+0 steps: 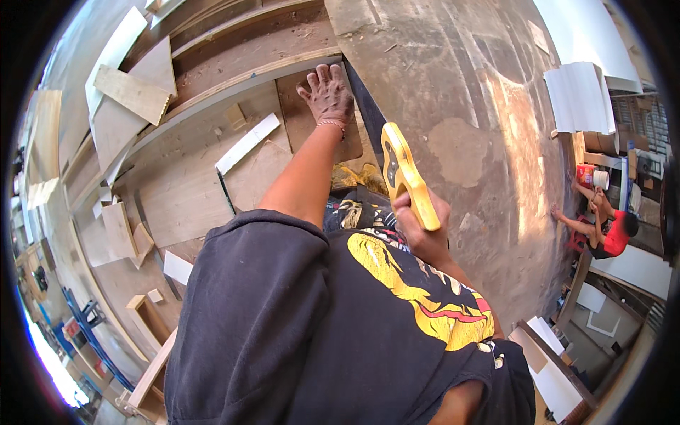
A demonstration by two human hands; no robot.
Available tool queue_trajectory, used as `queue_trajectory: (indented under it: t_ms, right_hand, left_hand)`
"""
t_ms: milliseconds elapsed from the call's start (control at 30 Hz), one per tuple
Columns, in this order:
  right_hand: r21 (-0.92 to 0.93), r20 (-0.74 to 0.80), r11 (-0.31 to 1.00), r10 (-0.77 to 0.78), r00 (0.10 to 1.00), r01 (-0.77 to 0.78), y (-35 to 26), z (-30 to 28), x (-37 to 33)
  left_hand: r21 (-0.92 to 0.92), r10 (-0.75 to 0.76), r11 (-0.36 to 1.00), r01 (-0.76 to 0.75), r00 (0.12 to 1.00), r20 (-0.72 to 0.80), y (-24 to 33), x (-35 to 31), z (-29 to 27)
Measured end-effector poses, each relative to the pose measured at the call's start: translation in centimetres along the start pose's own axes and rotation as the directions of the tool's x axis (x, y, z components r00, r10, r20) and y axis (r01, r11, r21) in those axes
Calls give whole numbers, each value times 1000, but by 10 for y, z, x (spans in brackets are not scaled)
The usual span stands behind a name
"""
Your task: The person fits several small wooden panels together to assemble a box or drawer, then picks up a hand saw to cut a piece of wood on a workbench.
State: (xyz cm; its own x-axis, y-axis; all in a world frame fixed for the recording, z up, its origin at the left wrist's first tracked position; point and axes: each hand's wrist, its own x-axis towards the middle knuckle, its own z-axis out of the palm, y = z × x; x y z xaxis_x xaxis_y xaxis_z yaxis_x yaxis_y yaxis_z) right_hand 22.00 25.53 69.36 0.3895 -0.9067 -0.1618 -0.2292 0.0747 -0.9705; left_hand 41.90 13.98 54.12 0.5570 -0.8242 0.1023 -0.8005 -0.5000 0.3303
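My right hand (423,225) is wrapped round the yellow handle of a handsaw (402,170). From the handle, the dark blade runs up and away to the end of a long pale-edged board (248,79), where it meets or lies beside that end; the exact contact is too small to tell. Just left of the blade, my left hand (330,98) lies with fingers spread, pressing on the board near its end. A bracelet circles that wrist. Beneath the hand is a brown wooden panel (292,106).
Wood offcuts lie on the left, among them a plywood piece (134,92) and a white strip (248,144). Bare concrete floor (460,92) stretches right. A person in red (613,230) sits at far right near a bucket (593,177). White sheets (581,95) stand behind.
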Motion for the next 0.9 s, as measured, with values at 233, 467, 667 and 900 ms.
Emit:
queue_trajectory:
  t_ms: [233,467,667,900]
  right_hand:
    - [-48,-112,991,-128,986,123,54,44,103]
    - [-191,-75,951,-259,963,241,16,29,71]
    - [-107,-11,994,-40,999,38,-10,0,4]
    - [-151,-47,978,-151,987,142,0,7,5]
  left_hand:
    - [-8,-9,1000,9,1000,23,6,0,-7]
    - [-28,-52,998,53,998,17,6,5,-6]
    - [-17,-43,999,42,999,-20,3,3,3]
    - [-45,-7,999,5,999,-43,3,0,3]
